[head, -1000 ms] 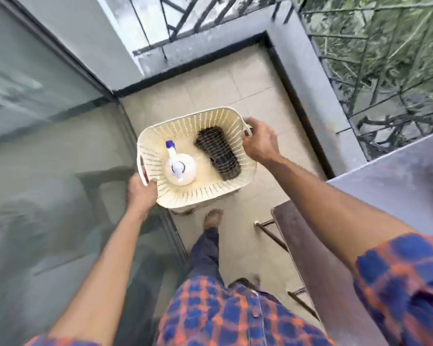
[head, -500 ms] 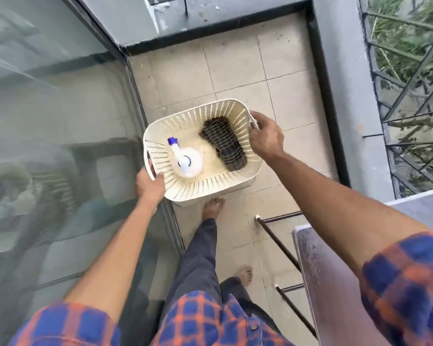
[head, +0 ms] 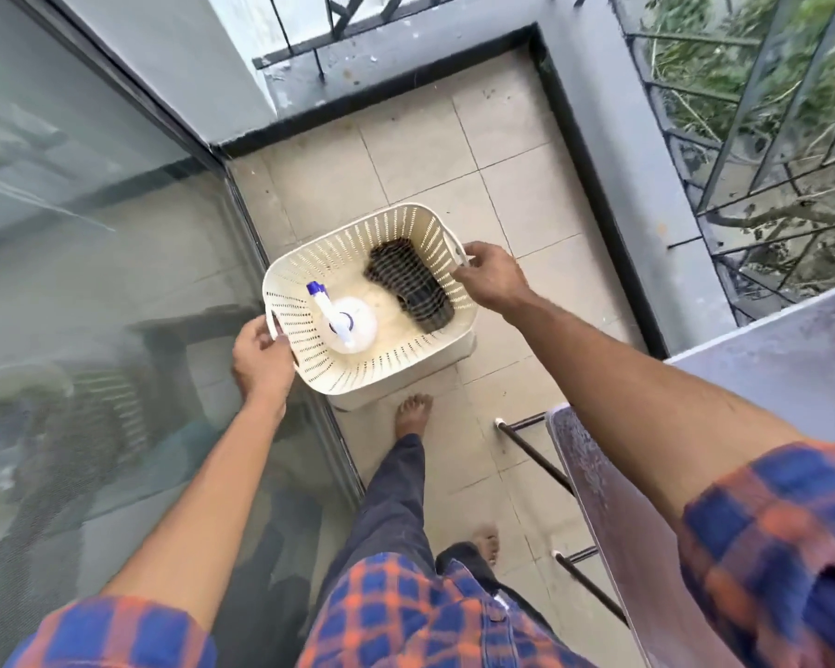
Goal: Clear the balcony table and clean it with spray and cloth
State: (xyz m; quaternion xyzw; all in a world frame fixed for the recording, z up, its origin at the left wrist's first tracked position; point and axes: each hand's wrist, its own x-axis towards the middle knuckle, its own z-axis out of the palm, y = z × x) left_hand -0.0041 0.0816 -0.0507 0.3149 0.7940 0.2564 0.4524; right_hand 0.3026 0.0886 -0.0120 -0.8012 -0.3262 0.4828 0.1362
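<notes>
A cream perforated plastic basket (head: 309,308) hangs low over the tiled balcony floor, close to the glass door. My left hand (head: 261,356) grips its near-left handle and my right hand (head: 490,277) grips its far-right handle. Inside stands a white spray bottle (head: 350,325) with a blue and white nozzle, and beside it lies a dark striped cloth (head: 410,284). The grey balcony table (head: 613,513), its top dusty, shows at the lower right under my right forearm.
A sliding glass door (head: 92,282) runs along the left. A grey ledge with a black metal railing (head: 753,151) borders the right and far side. Dark table legs (head: 533,448) reach onto the floor. My bare feet (head: 413,412) stand on the beige tiles.
The basket has dropped lower toward the floor, both hands still on its handles. The view has tilted, showing more floor and more of the table's edge.
</notes>
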